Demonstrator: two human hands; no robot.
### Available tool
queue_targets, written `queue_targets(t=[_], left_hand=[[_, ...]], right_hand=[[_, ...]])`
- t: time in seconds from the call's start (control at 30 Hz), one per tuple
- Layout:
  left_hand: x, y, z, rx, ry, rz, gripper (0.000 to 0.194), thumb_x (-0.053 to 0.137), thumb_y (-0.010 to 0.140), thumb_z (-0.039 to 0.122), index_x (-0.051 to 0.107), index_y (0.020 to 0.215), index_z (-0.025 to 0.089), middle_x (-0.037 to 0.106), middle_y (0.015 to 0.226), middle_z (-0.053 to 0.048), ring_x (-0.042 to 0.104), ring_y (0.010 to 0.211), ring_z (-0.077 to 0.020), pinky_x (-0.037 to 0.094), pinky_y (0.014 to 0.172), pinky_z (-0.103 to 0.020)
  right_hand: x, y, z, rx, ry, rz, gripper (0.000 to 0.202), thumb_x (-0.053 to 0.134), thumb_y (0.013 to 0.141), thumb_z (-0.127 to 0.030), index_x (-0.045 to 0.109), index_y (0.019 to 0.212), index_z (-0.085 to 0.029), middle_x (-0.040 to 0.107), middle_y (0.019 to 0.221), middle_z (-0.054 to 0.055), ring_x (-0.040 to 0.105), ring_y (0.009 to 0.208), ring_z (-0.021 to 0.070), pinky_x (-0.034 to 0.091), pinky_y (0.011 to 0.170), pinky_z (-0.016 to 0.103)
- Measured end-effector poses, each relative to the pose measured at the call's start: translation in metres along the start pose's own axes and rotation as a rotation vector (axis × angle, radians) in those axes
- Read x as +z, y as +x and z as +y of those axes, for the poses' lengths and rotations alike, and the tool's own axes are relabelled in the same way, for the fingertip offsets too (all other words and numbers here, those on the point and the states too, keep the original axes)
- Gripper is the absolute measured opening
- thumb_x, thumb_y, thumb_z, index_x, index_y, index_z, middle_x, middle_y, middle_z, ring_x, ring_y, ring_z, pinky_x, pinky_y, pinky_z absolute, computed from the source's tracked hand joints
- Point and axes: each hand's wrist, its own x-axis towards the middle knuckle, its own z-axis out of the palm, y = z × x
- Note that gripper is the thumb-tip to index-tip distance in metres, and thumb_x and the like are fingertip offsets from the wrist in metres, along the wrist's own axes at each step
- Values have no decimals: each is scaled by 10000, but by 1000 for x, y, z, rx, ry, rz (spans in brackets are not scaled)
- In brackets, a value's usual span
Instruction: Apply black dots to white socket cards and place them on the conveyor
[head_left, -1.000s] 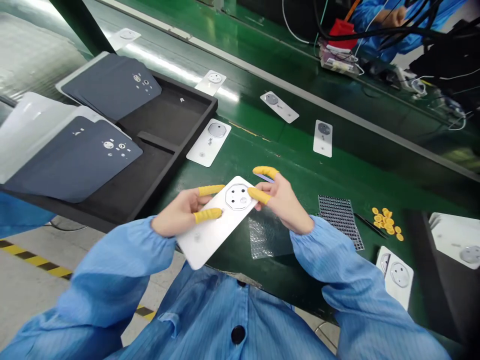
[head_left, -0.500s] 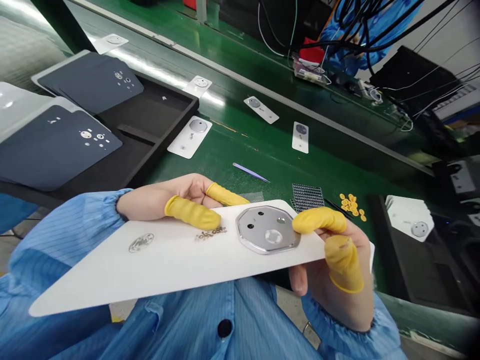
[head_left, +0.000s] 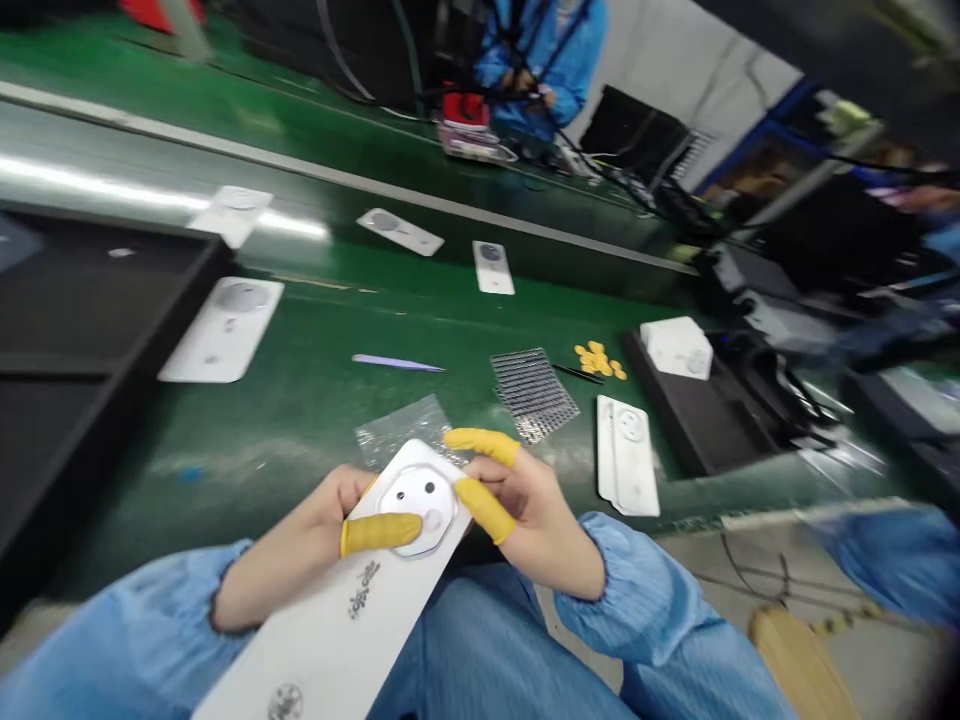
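A white phone back cover with a silver octagonal camera plate slants up from the lower edge of the view. My left hand grips it along the left edge, its thumb in a yellow finger cot lying across the camera plate. At the upper right edge of the cover is my right hand, thumb pressed beside the plate and index finger stretched past the top corner; both wear yellow cots. The other fingers of that hand are partly hidden. Just beyond the cover lies a clear plastic bag.
Purple tweezers, a sheet of small dark parts, black tweezers and yellow finger cots lie on the green bench. Black trays flank the bench. More covers rest right. A co-worker is opposite.
The view has swung right. The cover has turned from lying nearly crosswise to pointing up and away. My left thumb has shifted from the lettering onto the camera plate.
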Motion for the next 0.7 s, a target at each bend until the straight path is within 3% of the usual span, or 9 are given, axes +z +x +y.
queue_targets(t=[0.07,0.13,0.23,0.3,0.37,0.47,0.57,0.63,0.7], left_hand=[[12,25,-23,-15,14,31,355,742,676,454,622,556,141,549,446,18,412,365,-61,318,377,-174],[24,43,-42,63,157,24,351,684,716,496,678,726,146,644,549,-27,541,430,-129,420,415,-225],[26,55,-60,410,551,139,420,545,834,445,653,1096,135,740,953,-145,701,841,-272,566,733,-398],[15,55,-68,624,912,379,461,513,857,382,597,1218,107,615,1267,-209,572,1178,-355,463,964,-528],[-1,49,-79,683,1272,565,522,539,844,373,562,1265,64,444,1429,-240,415,1315,-419,390,1012,-602],[-17,34,-106,645,1578,523,623,545,844,426,500,1329,36,360,1479,-240,381,1338,-421,406,1007,-577],[-20,10,-133,728,1621,438,452,448,913,267,511,1337,125,442,1457,-144,428,1335,-309,379,1071,-478],[-24,-11,-139,821,1561,407,477,364,912,117,491,1361,215,554,1377,-54,501,1285,-219,378,1089,-401],[-37,-32,-128,865,1470,369,584,336,882,74,414,1419,289,627,1292,20,577,1202,-160,406,1079,-332]], right_hand=[[-22,-5,18,33,-140,32,308,550,895,-360,560,1179,-242,642,728,-19,626,575,107,582,569,259],[-56,-17,25,43,-353,110,283,522,903,-373,602,1131,-227,673,759,4,640,606,122,584,600,281],[-129,-47,11,0,-763,326,240,565,867,-380,673,1022,-232,715,973,62,681,895,200,568,818,379],[-188,-63,0,39,-911,505,264,594,837,-415,676,1022,-244,715,1013,83,685,897,234,563,813,420],[-245,-71,-1,105,-1026,572,277,586,829,-448,684,1007,-260,716,992,107,687,865,258,557,792,434],[-299,-68,15,144,-1127,508,228,614,806,-440,702,944,-283,706,994,155,686,857,286,534,794,425],[-304,-55,26,78,-1366,425,255,604,801,-428,701,972,-266,669,1062,197,670,929,323,506,845,444],[-286,-40,23,28,-1484,352,312,566,823,-421,683,1048,-240,636,1140,203,634,1039,334,478,928,452],[-261,-16,14,-3,-1486,259,351,523,856,-405,649,1128,-222,617,1196,170,602,1117,305,451,1003,435]])
